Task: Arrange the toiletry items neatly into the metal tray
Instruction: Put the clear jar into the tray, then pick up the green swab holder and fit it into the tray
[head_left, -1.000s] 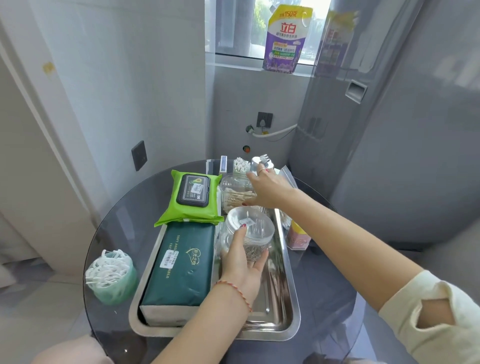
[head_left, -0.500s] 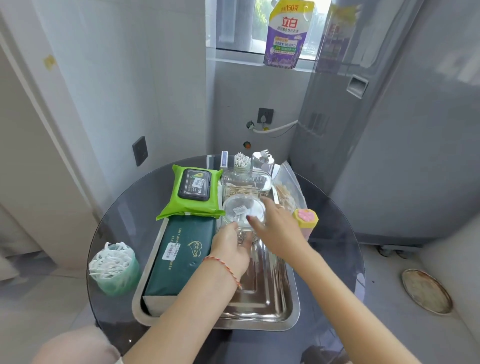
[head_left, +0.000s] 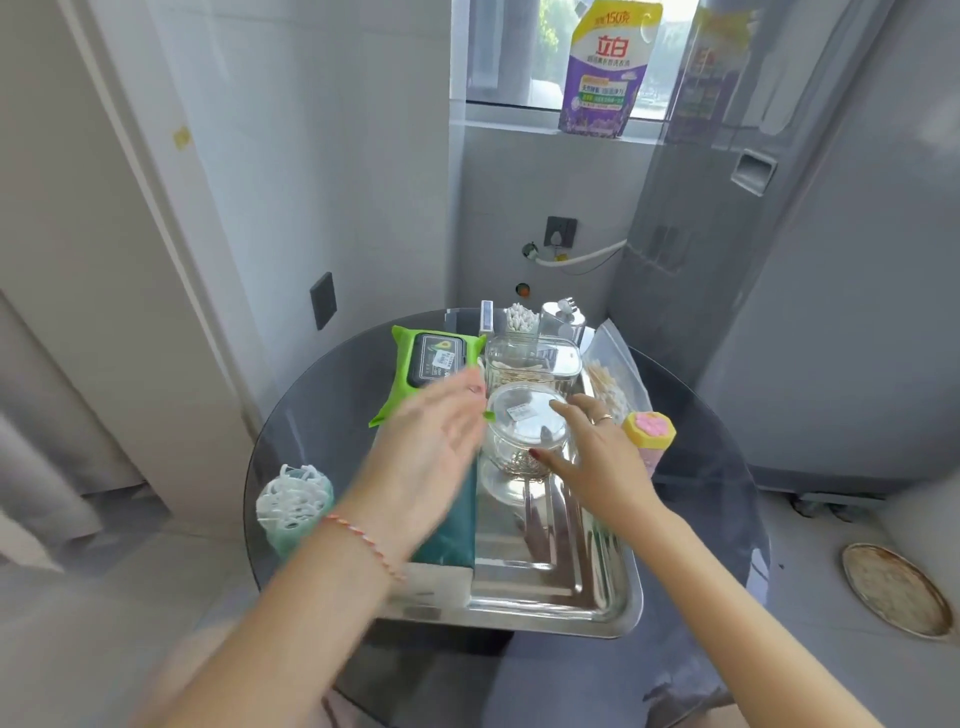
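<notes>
A shiny metal tray (head_left: 561, 597) lies on the round glass table. In it stand a clear round jar (head_left: 524, 431) and, behind it, a clear square jar (head_left: 532, 364). A dark green tissue pack (head_left: 452, 525) lies along the tray's left side, with a lime green wipes pack (head_left: 431, 364) at its far end. My left hand (head_left: 431, 457) hovers blurred and open just left of the round jar, over the tissue pack. My right hand (head_left: 597, 457) is open at the jar's right side, fingertips near its lid.
A green cup of floss picks (head_left: 293, 506) stands on the table to the left. A yellow and pink item (head_left: 649, 434), a clear bag of swabs (head_left: 610, 379) and small bottles (head_left: 558, 317) sit right of and behind the tray. A large grey appliance (head_left: 779, 260) rises on the right.
My left hand has let go of the round jar and swung away to the left. My right hand came back from the far jars to the round jar's right side.
</notes>
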